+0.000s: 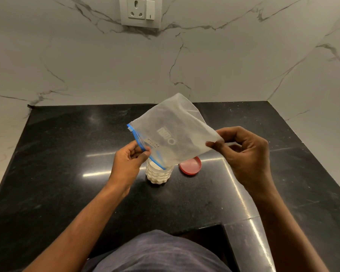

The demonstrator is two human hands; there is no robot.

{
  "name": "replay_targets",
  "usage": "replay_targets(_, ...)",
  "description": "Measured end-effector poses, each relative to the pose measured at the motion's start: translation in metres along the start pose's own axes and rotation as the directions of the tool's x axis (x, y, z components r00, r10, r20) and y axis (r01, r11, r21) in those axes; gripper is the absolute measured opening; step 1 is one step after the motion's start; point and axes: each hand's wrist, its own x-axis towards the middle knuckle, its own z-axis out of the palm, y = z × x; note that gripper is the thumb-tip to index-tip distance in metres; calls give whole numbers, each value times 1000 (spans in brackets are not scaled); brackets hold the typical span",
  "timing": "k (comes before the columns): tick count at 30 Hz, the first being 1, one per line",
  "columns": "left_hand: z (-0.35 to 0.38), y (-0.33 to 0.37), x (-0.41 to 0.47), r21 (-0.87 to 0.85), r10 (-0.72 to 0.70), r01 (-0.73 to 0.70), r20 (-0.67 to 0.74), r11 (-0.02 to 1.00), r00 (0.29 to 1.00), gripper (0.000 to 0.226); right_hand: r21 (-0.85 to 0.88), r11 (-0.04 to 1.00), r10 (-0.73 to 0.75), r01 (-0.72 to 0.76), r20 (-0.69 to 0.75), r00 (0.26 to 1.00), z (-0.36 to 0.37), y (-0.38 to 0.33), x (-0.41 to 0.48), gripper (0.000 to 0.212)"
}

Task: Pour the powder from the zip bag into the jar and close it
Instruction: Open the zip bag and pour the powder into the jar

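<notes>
- Bag [173, 132] is up over the jar [159, 173], tilted, its long axis running from the raised far corner down to the blue zip mouth at the jar's rim.
- Left hand [130, 160] pinches the zip edge just beside the jar's opening, steering the mouth in.
- Right hand [243, 150] pinches a bottom corner, higher and off to the right.
- Jar stands on the counter [67, 154] straight ahead, looking nearly full of white powder; the bag looks almost empty.
- Red lid [190, 165] lies flat just right of the jar, under the bag, nearer the right hand — likely the one to cap it.
</notes>
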Motion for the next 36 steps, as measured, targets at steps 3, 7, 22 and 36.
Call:
replay_targets(3,-1,0,-1,4,-4,4,-1,1000,1000,33,-55,998,-2,3,31,1000,5,2,0,19)
replay_targets(7,-1,0,-1,15,-13,13,-4,1000,1000,31,-85,995,-44,47,31,999,6,1,2,21)
replay_targets(22,1,0,1,-10,2,-2,-18,1000,1000,33,-122,981,-151,149,-7,988,9,-5,3,18)
replay_targets(36,4,0,-3,9,67,-67,51,998,996,26,-25,999,-41,40,-34,999,7,7,9,13)
